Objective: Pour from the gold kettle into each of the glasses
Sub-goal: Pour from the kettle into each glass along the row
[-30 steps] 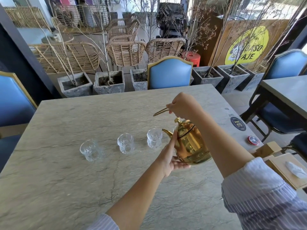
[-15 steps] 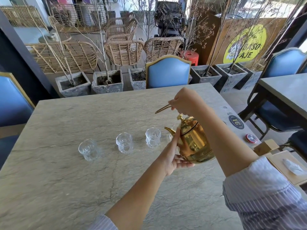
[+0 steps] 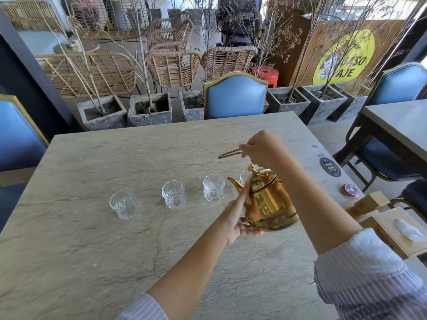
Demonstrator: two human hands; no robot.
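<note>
The kettle point(image 3: 268, 199) is off the table point(image 3: 92, 250), held in the air near its right side and tipped so the spout point(image 3: 234, 182) points left toward a row of glasses. The right hand point(image 3: 263, 147) is closed round the thin gold handle point(image 3: 230, 154) above the lid knob; the left hand point(image 3: 236, 219) is open — fingers spread flat against the kettle's lower side and base, steadying it rather than gripping. Three glasses point(image 3: 174, 197) stand apart in a line on the grey stone top, and the rim of a fourth point(image 3: 243, 176) peeks out just behind the spout. At the table's right edge there is a dark round sticker point(image 3: 330, 166) with what looks like a number, upside down from here, and a small red disc point(image 3: 350, 189) nearer the corner. Beyond the planters, a yellow sign point(image 3: 344, 57) reads "BASO AJE" — part of the first word is hidden by twigs.
</note>
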